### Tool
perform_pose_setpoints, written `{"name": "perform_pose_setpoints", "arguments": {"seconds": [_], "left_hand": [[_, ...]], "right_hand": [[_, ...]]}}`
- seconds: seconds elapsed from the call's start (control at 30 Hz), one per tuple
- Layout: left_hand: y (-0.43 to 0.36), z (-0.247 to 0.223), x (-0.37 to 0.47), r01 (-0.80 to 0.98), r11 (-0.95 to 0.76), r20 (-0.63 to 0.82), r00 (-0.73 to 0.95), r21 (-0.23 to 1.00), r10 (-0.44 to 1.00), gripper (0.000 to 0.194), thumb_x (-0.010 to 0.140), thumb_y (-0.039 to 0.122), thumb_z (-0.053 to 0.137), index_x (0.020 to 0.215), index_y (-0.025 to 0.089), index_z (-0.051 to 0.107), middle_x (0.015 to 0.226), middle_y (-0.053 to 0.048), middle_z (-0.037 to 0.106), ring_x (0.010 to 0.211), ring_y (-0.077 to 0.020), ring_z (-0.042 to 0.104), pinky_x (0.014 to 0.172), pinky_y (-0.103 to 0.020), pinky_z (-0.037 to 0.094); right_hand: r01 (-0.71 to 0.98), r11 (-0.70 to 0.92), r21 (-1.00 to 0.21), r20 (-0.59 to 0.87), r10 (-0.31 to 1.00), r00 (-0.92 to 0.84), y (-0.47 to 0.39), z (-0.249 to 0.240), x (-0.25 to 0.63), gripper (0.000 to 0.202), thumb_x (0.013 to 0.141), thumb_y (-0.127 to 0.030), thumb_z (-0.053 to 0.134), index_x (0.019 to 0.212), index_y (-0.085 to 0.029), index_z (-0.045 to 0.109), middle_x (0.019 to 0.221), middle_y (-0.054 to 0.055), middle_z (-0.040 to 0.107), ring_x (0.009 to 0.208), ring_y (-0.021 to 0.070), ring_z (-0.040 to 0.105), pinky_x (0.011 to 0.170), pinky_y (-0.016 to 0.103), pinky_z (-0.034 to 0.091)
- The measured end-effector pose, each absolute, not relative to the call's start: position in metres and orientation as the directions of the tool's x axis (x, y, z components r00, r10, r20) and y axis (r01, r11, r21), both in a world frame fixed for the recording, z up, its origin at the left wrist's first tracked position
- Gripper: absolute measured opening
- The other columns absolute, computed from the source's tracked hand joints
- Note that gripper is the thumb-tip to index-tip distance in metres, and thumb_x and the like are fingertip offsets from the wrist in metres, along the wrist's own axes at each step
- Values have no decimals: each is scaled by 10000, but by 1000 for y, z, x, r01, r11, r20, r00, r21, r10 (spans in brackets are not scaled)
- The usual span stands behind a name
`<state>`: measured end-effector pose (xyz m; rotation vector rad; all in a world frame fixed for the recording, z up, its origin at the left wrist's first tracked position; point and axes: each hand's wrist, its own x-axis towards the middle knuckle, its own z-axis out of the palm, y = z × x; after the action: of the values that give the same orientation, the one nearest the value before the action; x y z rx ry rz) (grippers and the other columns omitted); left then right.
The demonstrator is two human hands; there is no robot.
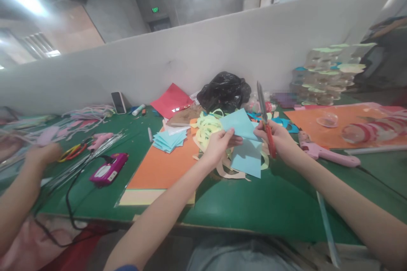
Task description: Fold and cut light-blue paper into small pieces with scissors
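Light blue paper [247,157] spans the space between my two hands, with one part raised and another hanging lower. My left hand [221,144] pinches its left side between thumb and fingers. Red-handled scissors [270,139] are in my right hand [277,140], blades pointing up, and its fingertips also touch the paper's right side. Behind and below the paper lie curly yellow-green strips [205,129] and pale paper scraps. A stack of light blue squares [169,139] rests on orange sheets [162,165] to the left.
A black plastic bag [225,92] and red paper [171,100] lie at the back. Pink glue gun [333,155] is on the right, near stacked clear cups [327,76]. On the left are a magenta box [110,169], cables, wires and another person's hand [47,152].
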<state>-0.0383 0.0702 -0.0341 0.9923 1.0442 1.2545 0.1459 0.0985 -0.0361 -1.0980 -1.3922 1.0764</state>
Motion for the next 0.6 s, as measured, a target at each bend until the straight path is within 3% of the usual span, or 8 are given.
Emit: {"name": "perform_pose_setpoints", "arguments": {"seconds": [0.23,0.4,0.6], "left_hand": [[71,-33,-40,-218,12,-7,24,976,1000,462,781,573,718,703,120,675,755,-126,736,677,-188,698,842,-398,553],[71,-35,-39,-219,-19,19,-2,976,1000,448,799,555,707,691,122,676,732,-115,726,669,-185,694,806,-372,554],[78,-33,-43,-391,-95,-3,-242,916,970,363,920,430,598,741,122,673,725,-69,695,658,-141,669,788,-316,536]], "right_hand": [[74,200,-977,195,978,-71,100,-38,146,420,594,-509,801,762,-222,544,653,-42,523,599,120,442,577,271,361],[48,204,-978,201,977,-65,99,-38,146,437,579,-507,824,751,-220,543,623,-58,491,572,107,418,549,259,342],[-41,149,-988,151,987,-47,89,-34,143,442,672,-582,776,786,-225,541,633,-47,501,531,101,406,493,259,343]]}}
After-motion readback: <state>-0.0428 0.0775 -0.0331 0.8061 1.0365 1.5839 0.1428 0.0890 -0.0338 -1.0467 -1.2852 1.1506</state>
